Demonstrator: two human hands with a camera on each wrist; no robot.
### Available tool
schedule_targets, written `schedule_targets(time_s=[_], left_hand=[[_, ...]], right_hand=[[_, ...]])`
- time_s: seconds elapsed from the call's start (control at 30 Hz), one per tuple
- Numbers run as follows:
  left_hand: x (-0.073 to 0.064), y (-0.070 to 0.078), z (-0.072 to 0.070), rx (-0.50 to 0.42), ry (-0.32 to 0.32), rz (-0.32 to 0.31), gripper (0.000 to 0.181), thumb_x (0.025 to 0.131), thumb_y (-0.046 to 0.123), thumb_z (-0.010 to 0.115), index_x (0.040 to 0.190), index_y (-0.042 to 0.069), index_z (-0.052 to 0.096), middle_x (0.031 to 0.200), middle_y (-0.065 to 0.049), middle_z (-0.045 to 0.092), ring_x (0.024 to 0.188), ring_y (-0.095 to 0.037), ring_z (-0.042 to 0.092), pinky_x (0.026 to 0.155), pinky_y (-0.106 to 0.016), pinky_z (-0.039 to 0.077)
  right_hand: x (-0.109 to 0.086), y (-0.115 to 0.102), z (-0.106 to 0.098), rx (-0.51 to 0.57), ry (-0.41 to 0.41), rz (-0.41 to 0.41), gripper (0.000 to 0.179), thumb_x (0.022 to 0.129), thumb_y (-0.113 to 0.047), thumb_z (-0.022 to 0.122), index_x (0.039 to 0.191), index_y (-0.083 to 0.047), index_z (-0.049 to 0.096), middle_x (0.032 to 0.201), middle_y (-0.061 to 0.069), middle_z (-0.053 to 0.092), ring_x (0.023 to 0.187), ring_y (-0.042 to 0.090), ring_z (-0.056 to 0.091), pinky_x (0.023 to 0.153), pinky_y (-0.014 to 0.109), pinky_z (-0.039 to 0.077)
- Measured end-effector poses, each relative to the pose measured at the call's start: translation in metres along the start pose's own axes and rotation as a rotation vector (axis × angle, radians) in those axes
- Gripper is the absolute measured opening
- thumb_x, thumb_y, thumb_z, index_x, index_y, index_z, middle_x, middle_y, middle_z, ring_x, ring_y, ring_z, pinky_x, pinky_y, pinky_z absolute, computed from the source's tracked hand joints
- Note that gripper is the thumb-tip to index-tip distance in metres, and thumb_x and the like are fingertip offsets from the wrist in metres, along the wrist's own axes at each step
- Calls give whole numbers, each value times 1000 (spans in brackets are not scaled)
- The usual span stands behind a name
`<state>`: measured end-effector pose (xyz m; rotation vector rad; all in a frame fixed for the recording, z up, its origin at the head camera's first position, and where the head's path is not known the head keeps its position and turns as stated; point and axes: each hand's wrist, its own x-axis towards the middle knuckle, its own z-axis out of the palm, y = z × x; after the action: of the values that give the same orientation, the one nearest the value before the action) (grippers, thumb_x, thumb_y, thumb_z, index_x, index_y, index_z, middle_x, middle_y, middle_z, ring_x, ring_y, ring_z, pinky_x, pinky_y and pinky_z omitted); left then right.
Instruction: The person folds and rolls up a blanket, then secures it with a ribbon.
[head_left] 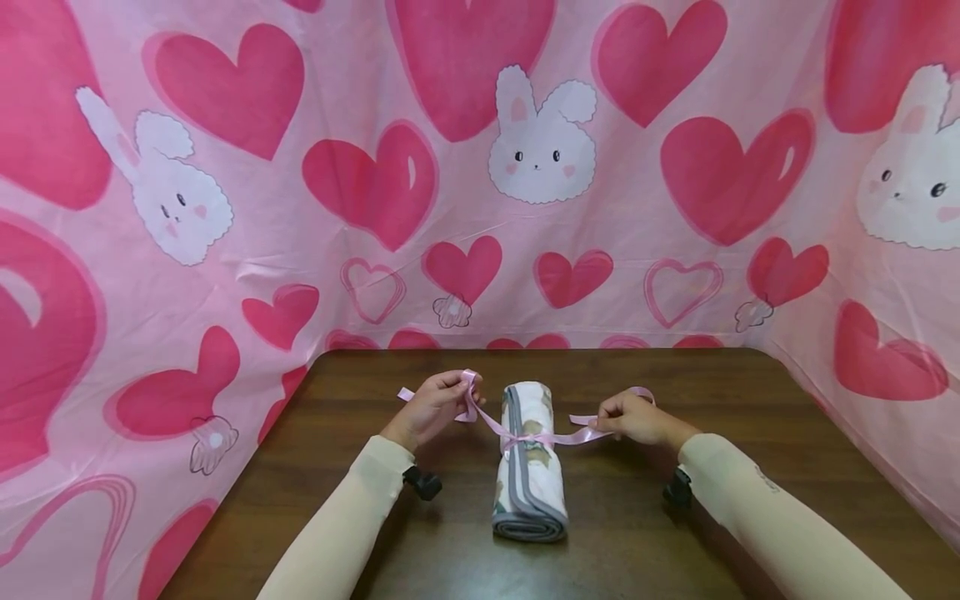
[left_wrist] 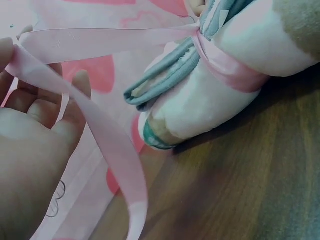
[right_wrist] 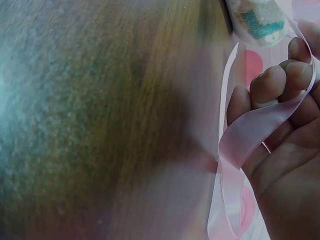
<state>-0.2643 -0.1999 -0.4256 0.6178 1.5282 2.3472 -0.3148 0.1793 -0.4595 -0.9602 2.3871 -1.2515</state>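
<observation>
A rolled blanket, white with tan patches and grey edging, lies lengthwise on the table. Round its middle runs a pink ribbon, crossed or knotted on top, though I cannot tell which. My left hand pinches one ribbon end to the left of the roll, and the tail hangs below the fingers in the left wrist view. To the right, my right hand pinches the other end; in the right wrist view its loose tail drapes across the palm. Both stretches look fairly taut. Neither hand touches the roll.
The brown wooden table reaches back to a pink curtain printed with hearts and rabbits, which also hangs along both sides. A dark wrist camera is worn on the left wrist, another on the right.
</observation>
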Motion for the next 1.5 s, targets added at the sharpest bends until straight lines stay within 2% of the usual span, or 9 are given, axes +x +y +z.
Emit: schedule_targets(time_s=[0.13, 0.3, 0.53, 0.7, 0.9, 1.03, 1.23, 1.37, 1.5], left_hand=[[1, 0, 3, 26, 12, 16, 24, 101, 3, 48, 105, 11, 71, 98, -5, 66, 88, -22, 65, 83, -34, 52], [4, -2, 8, 5, 32, 43, 25, 100, -4, 44, 107, 12, 62, 91, -4, 63, 82, -21, 66, 75, -31, 53], [15, -9, 16, 32, 210, 88, 23, 99, -5, 48, 111, 12, 56, 90, -6, 61, 80, -20, 65, 75, -31, 52], [22, -9, 27, 63, 308, 113, 21, 99, -1, 51, 117, 3, 61, 88, -10, 62, 79, -21, 64, 78, -30, 53], [25, -3, 39, 62, 224, 94, 28, 101, 6, 49, 126, -7, 56, 89, -11, 60, 80, -21, 61, 78, -27, 51], [25, -1, 44, 138, 129, 110, 36, 101, 0, 47, 134, -14, 46, 90, -8, 60, 82, -18, 60, 78, -25, 49], [27, 0, 49, 303, 103, 115, 46, 97, -8, 49, 142, -5, 42, 104, -6, 58, 92, -18, 54, 79, -27, 49], [27, -1, 53, 297, 102, 121, 50, 96, -8, 50, 144, -3, 41, 114, -7, 59, 99, -19, 52, 80, -23, 49], [27, -4, 54, 269, 97, 101, 56, 96, -5, 51, 149, 9, 38, 119, -9, 61, 109, -22, 53, 85, -28, 49]], right_hand=[[-1, 1, 0, 3, -13, -7, 27, 92, -16, 67, 71, -1, 61, 59, 8, 51, 60, 16, 49, 57, 28, 42], [-1, 1, 1, -12, -9, -6, 26, 92, -18, 67, 70, -5, 62, 60, 1, 51, 59, 14, 49, 56, 27, 43], [-1, -1, 2, 4, -14, -9, 27, 93, -17, 66, 71, 0, 62, 61, 0, 51, 60, 14, 50, 56, 29, 44], [0, 0, 3, 6, -14, 14, 27, 94, -12, 64, 72, 3, 60, 61, 4, 51, 61, 17, 50, 58, 29, 44], [-5, -20, 3, 4, -14, 15, 26, 94, -5, 62, 73, 9, 59, 61, 14, 51, 61, 23, 50, 58, 29, 42], [-6, -24, 4, 6, -9, 2, 26, 94, -6, 63, 72, 7, 58, 60, 9, 50, 60, 20, 49, 57, 28, 41], [-3, -12, 4, -41, -3, 16, 27, 94, -7, 63, 72, 8, 59, 60, 7, 50, 60, 18, 48, 57, 28, 40], [-1, -1, 4, -37, 4, 19, 27, 94, -11, 64, 71, 4, 60, 60, 1, 49, 59, 15, 48, 58, 27, 40], [-2, 0, 2, -21, 4, 15, 26, 93, -15, 66, 72, -1, 63, 61, -1, 50, 60, 15, 49, 58, 28, 42]])
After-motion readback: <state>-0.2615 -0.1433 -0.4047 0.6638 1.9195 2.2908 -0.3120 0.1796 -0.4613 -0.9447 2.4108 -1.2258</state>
